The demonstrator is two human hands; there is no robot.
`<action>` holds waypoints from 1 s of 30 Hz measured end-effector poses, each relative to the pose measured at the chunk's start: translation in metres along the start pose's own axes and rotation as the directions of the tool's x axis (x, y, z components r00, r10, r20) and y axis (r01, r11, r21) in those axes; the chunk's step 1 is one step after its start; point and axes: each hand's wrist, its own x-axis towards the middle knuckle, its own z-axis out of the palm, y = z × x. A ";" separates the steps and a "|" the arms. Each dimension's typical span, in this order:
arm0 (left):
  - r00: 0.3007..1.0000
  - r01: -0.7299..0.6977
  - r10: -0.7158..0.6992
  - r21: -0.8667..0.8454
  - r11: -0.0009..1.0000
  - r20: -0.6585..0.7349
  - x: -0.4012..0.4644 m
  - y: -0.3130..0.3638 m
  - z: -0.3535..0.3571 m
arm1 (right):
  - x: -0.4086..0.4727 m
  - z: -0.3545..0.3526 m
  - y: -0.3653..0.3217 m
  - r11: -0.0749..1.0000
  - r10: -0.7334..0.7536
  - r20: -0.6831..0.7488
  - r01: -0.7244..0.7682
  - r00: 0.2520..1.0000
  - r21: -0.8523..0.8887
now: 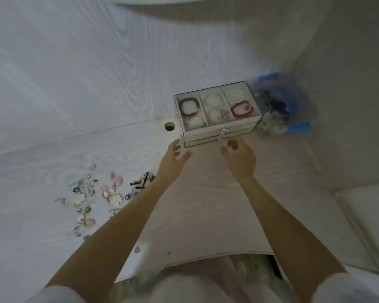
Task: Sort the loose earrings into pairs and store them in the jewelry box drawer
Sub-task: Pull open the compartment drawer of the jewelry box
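The left hand (175, 153) is extended over the desk (206, 204) with fingers loosely spread and holding nothing, just short of the lower left corner of the jewelry box (217, 114). The right hand (239, 157) hangs just in front of the box's drawer fronts with fingers loosely curled, empty, near the clear drawer knobs (221, 133) without visible contact. Both drawers appear closed, bracelets show under the box's clear lid, and the loose earrings (96, 197) lie scattered on the desk well to the left of the left forearm.
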 end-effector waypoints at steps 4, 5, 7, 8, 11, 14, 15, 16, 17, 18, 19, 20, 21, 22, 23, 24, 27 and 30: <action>0.990 0.020 -0.047 -0.199 0.980 -0.135 0.011 0.012 0.016 | 0.026 0.016 -0.002 0.993 0.117 -0.028 -0.118 0.993 -0.029; 0.987 0.018 -0.055 -0.229 0.973 -0.153 0.013 0.012 0.018 | 0.029 0.021 0.001 0.991 0.125 -0.024 -0.126 0.992 -0.039; 0.978 0.021 -0.073 -0.258 0.966 -0.194 0.016 0.014 0.021 | 0.035 0.027 0.004 0.992 0.121 -0.021 -0.122 0.992 -0.040; 0.972 0.017 -0.076 -0.260 0.966 -0.221 0.017 0.015 0.020 | 0.036 0.029 0.006 0.992 0.116 -0.027 -0.117 0.993 -0.045; 0.958 0.042 -0.098 -0.208 0.977 -0.270 0.022 0.018 0.019 | 0.037 0.032 0.015 0.992 0.093 -0.065 -0.098 0.994 -0.085; 0.950 0.072 -0.124 -0.186 0.980 -0.286 0.026 0.020 0.019 | 0.037 0.031 0.017 0.991 0.107 -0.062 -0.112 0.992 -0.073; 0.949 0.082 -0.129 -0.171 0.982 -0.287 0.028 0.022 0.019 | 0.040 0.031 0.015 0.992 0.110 -0.060 -0.113 0.992 -0.055; 0.944 0.089 -0.133 -0.154 0.984 -0.302 0.030 0.022 0.019 | 0.044 0.032 0.012 0.992 0.117 -0.042 -0.119 0.992 -0.049; 0.940 0.099 -0.137 -0.134 0.986 -0.312 0.032 0.023 0.018 | 0.048 0.034 0.009 0.992 0.110 -0.037 -0.112 0.993 -0.062; 0.937 0.102 -0.135 -0.117 0.988 -0.323 0.033 0.023 0.017 | 0.050 0.034 0.006 0.990 0.108 -0.032 -0.111 0.994 -0.085; 0.936 0.106 -0.137 -0.109 0.988 -0.324 0.035 0.022 0.017 | 0.051 0.034 0.005 0.987 0.108 -0.032 -0.111 0.994 -0.112; 0.936 0.103 -0.132 -0.106 0.989 -0.325 0.036 0.021 0.017 | 0.049 0.033 0.005 0.984 0.120 -0.034 -0.123 0.992 -0.131; 0.938 0.107 -0.135 -0.104 0.989 -0.320 0.036 0.019 0.016 | 0.045 0.033 0.008 0.982 0.125 -0.043 -0.129 0.991 -0.135; 0.940 0.102 -0.131 -0.105 0.989 -0.316 0.036 0.018 0.015 | 0.039 0.032 0.011 0.982 0.131 -0.049 -0.136 0.990 -0.129; 0.942 0.099 -0.126 -0.102 0.990 -0.312 0.036 0.016 0.014 | 0.031 0.030 0.014 0.983 0.130 -0.060 -0.136 0.990 -0.123; 0.943 0.089 -0.115 -0.095 0.991 -0.312 0.037 0.015 0.013 | 0.023 0.028 0.017 0.983 0.127 -0.066 -0.135 0.990 -0.122; 0.943 0.075 -0.099 -0.088 0.993 -0.317 0.038 0.013 0.010 | 0.003 0.022 0.024 0.987 0.076 -0.060 -0.083 0.995 -0.135; 0.951 0.044 -0.074 -0.107 0.993 -0.300 0.038 0.011 0.012 | -0.012 0.013 0.032 0.986 0.039 -0.064 -0.049 0.997 -0.158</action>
